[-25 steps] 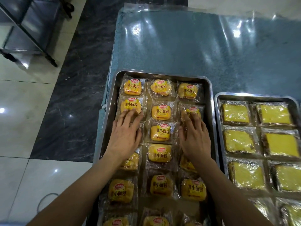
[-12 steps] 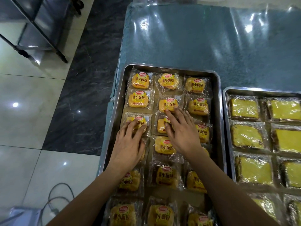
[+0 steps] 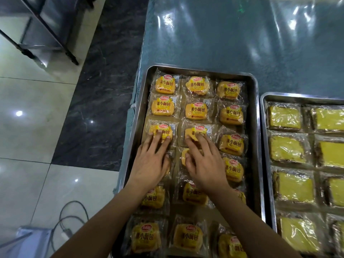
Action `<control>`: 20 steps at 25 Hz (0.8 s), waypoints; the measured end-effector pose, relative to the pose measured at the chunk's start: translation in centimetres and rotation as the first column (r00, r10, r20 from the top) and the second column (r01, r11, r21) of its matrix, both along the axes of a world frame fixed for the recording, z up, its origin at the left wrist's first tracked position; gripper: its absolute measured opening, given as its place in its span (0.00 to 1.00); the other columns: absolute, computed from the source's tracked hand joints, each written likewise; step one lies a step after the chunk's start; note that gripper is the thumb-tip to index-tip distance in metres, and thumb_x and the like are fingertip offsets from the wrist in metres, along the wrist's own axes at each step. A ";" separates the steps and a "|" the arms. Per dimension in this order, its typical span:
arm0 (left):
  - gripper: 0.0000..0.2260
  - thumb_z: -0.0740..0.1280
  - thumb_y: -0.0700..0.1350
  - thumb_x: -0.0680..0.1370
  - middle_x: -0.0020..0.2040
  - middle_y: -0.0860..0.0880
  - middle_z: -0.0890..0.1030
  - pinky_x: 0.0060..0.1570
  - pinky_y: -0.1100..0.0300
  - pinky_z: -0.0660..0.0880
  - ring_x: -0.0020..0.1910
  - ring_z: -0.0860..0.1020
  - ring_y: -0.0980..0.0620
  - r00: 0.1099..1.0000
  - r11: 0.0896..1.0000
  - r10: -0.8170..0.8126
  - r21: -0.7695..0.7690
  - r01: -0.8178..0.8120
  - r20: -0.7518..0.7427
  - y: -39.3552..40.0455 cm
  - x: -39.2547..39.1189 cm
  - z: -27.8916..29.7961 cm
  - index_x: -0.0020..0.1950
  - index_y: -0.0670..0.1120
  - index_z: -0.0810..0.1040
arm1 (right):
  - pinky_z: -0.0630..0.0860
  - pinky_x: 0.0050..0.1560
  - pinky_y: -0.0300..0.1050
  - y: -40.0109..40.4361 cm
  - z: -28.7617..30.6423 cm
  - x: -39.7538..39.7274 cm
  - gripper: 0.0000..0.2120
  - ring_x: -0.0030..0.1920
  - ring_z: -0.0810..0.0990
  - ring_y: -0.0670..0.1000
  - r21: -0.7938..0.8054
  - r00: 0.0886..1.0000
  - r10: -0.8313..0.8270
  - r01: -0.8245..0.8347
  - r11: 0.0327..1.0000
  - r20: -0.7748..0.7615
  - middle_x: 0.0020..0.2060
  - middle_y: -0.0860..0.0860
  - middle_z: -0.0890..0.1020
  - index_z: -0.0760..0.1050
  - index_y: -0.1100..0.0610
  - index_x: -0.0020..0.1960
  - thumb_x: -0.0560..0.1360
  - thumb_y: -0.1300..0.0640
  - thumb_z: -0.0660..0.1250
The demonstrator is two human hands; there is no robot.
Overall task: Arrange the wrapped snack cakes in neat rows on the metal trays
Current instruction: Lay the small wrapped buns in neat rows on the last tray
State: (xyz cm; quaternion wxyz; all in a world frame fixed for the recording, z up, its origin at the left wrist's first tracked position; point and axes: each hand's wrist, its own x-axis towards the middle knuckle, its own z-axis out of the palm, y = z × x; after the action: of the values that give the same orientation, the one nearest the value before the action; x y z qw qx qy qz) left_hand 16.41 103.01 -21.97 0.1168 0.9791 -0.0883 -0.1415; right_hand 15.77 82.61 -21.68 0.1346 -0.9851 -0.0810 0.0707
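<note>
A metal tray (image 3: 256, 127) holds several wrapped orange snack cakes in three columns. My left hand (image 3: 151, 162) lies flat in the left column, fingertips pressing on the third cake (image 3: 161, 130) from the far end. My right hand (image 3: 203, 164) lies flat in the middle column, its fingers resting on the third middle cake (image 3: 193, 132) and covering the one below it. Neither hand grips a cake. The far two rows sit straight; the cakes nearer me lie less evenly. A second tray (image 3: 263, 146) to the right holds several wrapped yellow square cakes (image 3: 284, 119).
Both trays sit on a blue table covered with clear plastic film (image 3: 223, 38). The table's left edge drops to a tiled floor. A metal rack (image 3: 46, 30) stands at the far left. Cables (image 3: 63, 218) and a pale box lie on the floor near me.
My right hand shifted from the right column to the middle column. My left hand slid forward up the left column. The third-row cakes now sit straighter.
</note>
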 end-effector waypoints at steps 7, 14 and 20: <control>0.27 0.53 0.57 0.83 0.82 0.51 0.43 0.78 0.43 0.52 0.81 0.41 0.46 0.999 1.000 -0.028 -0.003 0.028 -0.024 0.6 0.8 0.0 0.82 0.57 0.49 | 0.53 0.77 0.54 0.1 -1.0 0.1 0.27 0.81 0.50 0.55 -0.005 0.997 -0.021 0.021 1.000 -0.068 0.80 0.52 0.57 0.56 0.46 0.81 0.84 0.41 0.49; 0.26 0.51 0.57 0.83 0.82 0.51 0.49 0.78 0.43 0.52 0.81 0.47 0.45 0.999 0.999 -0.024 -0.022 0.025 0.026 0.8 0.2 1.0 0.81 0.55 0.55 | 0.53 0.78 0.56 -3.5 0.3 -1.0 0.29 0.79 0.53 0.57 -0.031 0.982 -0.184 0.183 0.983 -0.049 0.79 0.55 0.58 0.52 0.47 0.81 0.83 0.41 0.52; 0.25 0.57 0.54 0.82 0.78 0.45 0.62 0.76 0.41 0.56 0.77 0.59 0.42 0.997 0.999 -0.030 0.013 0.029 0.067 -0.9 -6.2 1.2 0.79 0.54 0.61 | 0.46 0.80 0.55 -6.7 -0.5 -3.3 0.32 0.81 0.46 0.58 -0.108 0.949 -0.301 0.292 0.950 -0.087 0.81 0.58 0.51 0.46 0.46 0.82 0.82 0.35 0.45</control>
State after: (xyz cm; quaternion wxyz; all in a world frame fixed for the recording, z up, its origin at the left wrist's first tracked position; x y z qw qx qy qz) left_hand 10.20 102.10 -20.81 0.1058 0.9825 -0.1058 -0.1109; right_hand 12.43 75.90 -22.15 0.1015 -0.9863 0.0786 0.1040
